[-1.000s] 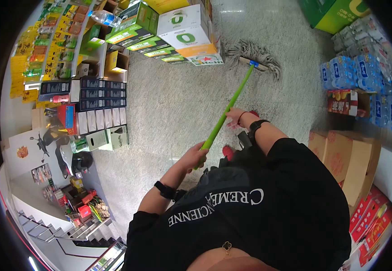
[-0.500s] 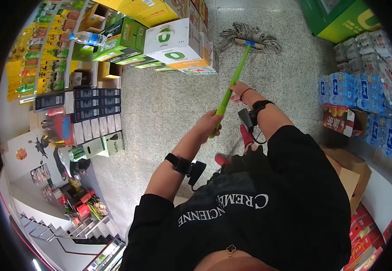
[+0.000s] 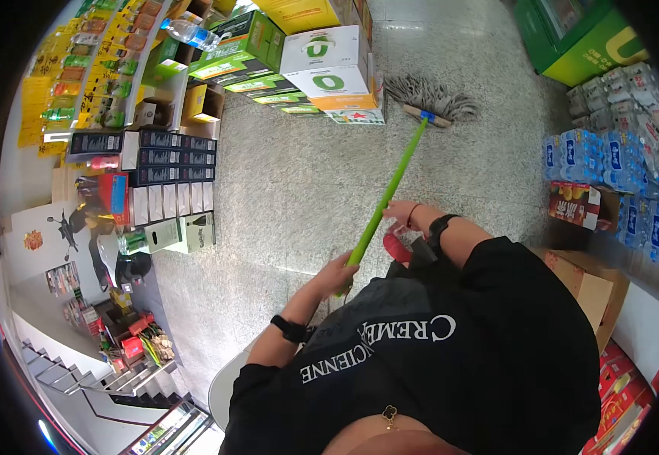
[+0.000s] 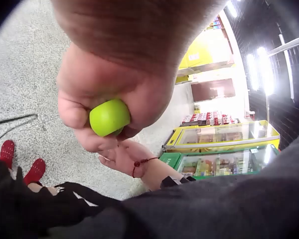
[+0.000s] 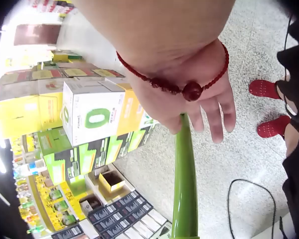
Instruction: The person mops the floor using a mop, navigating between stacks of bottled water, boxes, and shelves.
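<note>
A green mop handle (image 3: 390, 189) slants across the head view up to a grey string mop head (image 3: 436, 98) on the floor. My left hand (image 3: 332, 274) grips its upper end near my body; in the left wrist view the left hand (image 4: 114, 99) has its fingers curled round the rounded green tip (image 4: 109, 118). Farther down the handle is my right hand (image 3: 404, 214). The right wrist view shows the right hand (image 5: 189, 94) with fingers extended and the handle (image 5: 184, 184) lying between thumb and fingers.
Stacked drink cartons (image 3: 326, 64) stand just left of the mop head. Shelves of bottles and dark boxes (image 3: 174, 157) line the left. On the right are packs of bottled water (image 3: 576, 152), a green cooler (image 3: 583, 45) and cardboard boxes (image 3: 583, 292).
The mop went forward away from my body, then came back toward it. My left hand moved forward with the handle and has drawn back again, still gripping it.
</note>
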A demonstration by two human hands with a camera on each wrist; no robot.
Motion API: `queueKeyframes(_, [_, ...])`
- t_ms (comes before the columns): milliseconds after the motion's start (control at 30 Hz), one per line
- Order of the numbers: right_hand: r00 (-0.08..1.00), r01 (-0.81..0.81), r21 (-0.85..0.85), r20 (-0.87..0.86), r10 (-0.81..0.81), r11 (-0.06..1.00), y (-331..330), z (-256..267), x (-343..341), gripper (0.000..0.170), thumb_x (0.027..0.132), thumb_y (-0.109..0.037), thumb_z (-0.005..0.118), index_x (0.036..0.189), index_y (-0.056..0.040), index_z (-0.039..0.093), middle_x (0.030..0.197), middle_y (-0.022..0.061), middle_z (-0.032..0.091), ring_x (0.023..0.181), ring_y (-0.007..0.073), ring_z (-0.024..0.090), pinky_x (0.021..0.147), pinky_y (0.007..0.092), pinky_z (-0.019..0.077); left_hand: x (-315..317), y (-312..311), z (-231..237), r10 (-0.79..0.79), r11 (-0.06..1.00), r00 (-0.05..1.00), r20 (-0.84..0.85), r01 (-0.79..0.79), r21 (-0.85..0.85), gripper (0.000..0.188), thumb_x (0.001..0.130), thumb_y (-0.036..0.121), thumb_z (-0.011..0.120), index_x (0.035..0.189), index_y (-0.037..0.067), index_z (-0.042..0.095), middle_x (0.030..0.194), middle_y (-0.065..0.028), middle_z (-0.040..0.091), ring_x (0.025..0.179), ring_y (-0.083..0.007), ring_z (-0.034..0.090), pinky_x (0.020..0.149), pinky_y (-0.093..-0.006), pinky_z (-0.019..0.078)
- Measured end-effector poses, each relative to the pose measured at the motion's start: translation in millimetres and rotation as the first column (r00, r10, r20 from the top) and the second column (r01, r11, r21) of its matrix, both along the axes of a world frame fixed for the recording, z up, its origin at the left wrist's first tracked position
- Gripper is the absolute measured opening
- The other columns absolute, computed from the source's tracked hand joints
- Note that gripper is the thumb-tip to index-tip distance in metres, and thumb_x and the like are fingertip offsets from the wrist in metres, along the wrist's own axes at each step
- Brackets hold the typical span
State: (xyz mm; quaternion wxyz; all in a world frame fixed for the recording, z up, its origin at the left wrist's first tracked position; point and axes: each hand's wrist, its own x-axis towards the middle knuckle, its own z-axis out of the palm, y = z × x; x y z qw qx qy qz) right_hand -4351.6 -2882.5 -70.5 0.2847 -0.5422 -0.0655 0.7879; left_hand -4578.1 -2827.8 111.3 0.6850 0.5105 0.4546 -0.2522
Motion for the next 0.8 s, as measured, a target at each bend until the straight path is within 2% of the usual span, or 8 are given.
queueKeyframes(100, [0.938, -0.347, 0.227, 0.077, 0.339, 0.910, -3.0, -29.0, -35.9, 0.047, 0.084, -0.026, 0.049, 0.122, -0.0025, 0.035, 0.124, 0.0115, 0.043, 0.085, 0.0312, 0.061, 0.057, 0.0420, 0.0520, -45.5, -4.6, 12.3, -0.015, 1.000, 1.000, 0.004, 0.015, 0.010, 0.049, 0.085, 0.021, 0.047, 0.131, 0.008, 0.034, 0.077, -0.0029, 0.052, 0.064, -0.0117, 0.049, 0.055, -0.0252, 0.0423])
queueKeyframes(167, [0.948, -0.317, 0.097, -0.003, 0.319, 0.943, 1.2, 8.6, -44.1, 0.047, 0.085, -0.025, 0.048, 0.122, -0.0017, 0.035, 0.125, 0.0119, 0.041, 0.088, 0.0321, 0.060, 0.059, 0.0416, 0.0524, -74.0, -12.9, -2.2, 0.004, 0.997, 0.999, 0.043, -0.008, 0.082, 0.048, 0.085, 0.022, 0.048, 0.129, 0.010, 0.035, 0.074, -0.0046, 0.050, 0.057, -0.0121, 0.050, 0.046, -0.0273, 0.0421])
queueKeyframes(333, [0.979, -0.191, -0.057, -0.078, 0.186, 0.980, -7.6, 6.8, -45.9, 0.030, 0.086, -0.025, 0.046, 0.108, -0.0034, 0.044, 0.100, 0.0244, 0.054, 0.076, 0.0292, 0.061, 0.052, 0.0375, 0.0512, -72.2, -22.9, -5.0, 0.140, 0.990, 0.979, 0.145, -0.140, -0.011, 0.050, 0.084, 0.021, 0.050, 0.129, 0.004, 0.034, 0.101, -0.0106, 0.054, 0.088, -0.0141, 0.051, 0.076, -0.0243, 0.0415])
queueKeyframes(400, [0.973, -0.083, -0.090, -0.224, 0.061, 0.992, -9.0, -20.4, -42.4, 0.039, 0.086, -0.022, 0.046, 0.119, -0.0035, 0.037, 0.127, 0.0120, 0.040, 0.094, 0.0326, 0.058, 0.061, 0.0412, 0.0527, -69.1, -20.9, -18.3, 0.296, 0.947, 0.946, 0.130, -0.273, -0.169, 0.050, 0.084, 0.020, 0.050, 0.129, 0.003, 0.034, 0.105, -0.0120, 0.053, 0.091, -0.0145, 0.050, 0.078, -0.0243, 0.0409])
queueKeyframes(467, [0.983, -0.083, -0.079, -0.172, 0.069, 0.993, -2.0, -21.9, -32.3, 0.037, 0.087, -0.021, 0.046, 0.119, -0.0052, 0.038, 0.126, 0.0113, 0.041, 0.093, 0.0320, 0.059, 0.060, 0.0417, 0.0526, -64.8, -15.6, -37.2, 0.055, 0.982, 0.980, 0.191, -0.088, 0.167, 0.049, 0.085, 0.020, 0.050, 0.129, 0.004, 0.035, 0.095, -0.0095, 0.056, 0.081, -0.0130, 0.051, 0.071, -0.0244, 0.0425])
queueKeyframes(567, [0.991, -0.047, -0.054, -0.129, 0.040, 0.997, 21.7, -11.6, 2.4, 0.034, 0.087, -0.021, 0.045, 0.118, -0.0084, 0.038, 0.124, 0.0096, 0.042, 0.090, 0.0305, 0.060, 0.059, 0.0424, 0.0525, -25.8, 11.1, -30.7, -0.068, 0.974, 0.981, 0.184, 0.025, 0.223, 0.048, 0.085, 0.021, 0.049, 0.129, 0.006, 0.035, 0.077, -0.0050, 0.054, 0.067, -0.0113, 0.051, 0.059, -0.0253, 0.0429])
queueKeyframes(600, [0.991, -0.011, -0.047, -0.137, 0.004, 0.999, 32.2, -6.8, 18.1, 0.034, 0.087, -0.021, 0.045, 0.119, -0.0098, 0.038, 0.122, 0.0087, 0.043, 0.088, 0.0296, 0.060, 0.058, 0.0425, 0.0524, -6.0, 19.2, -28.6, 0.116, 0.990, 0.986, 0.119, -0.124, 0.063, 0.048, 0.086, 0.022, 0.049, 0.129, 0.008, 0.035, 0.065, -0.0006, 0.047, 0.052, -0.0092, 0.045, 0.046, -0.0246, 0.0388])
queueKeyframes(800, [1.000, 0.019, -0.082, -0.009, -0.020, 0.996, 112.9, -12.9, 130.9, 0.035, 0.088, -0.023, 0.043, 0.120, -0.0116, 0.037, 0.120, 0.0072, 0.044, 0.080, 0.0271, 0.062, 0.056, 0.0404, 0.0516, 122.3, 87.9, -33.8, 0.259, 0.963, 0.965, 0.033, -0.256, -0.078, 0.046, 0.086, 0.021, 0.047, 0.128, 0.009, 0.035, 0.062, 0.0006, 0.042, 0.046, -0.0089, 0.041, 0.040, -0.0234, 0.0367])
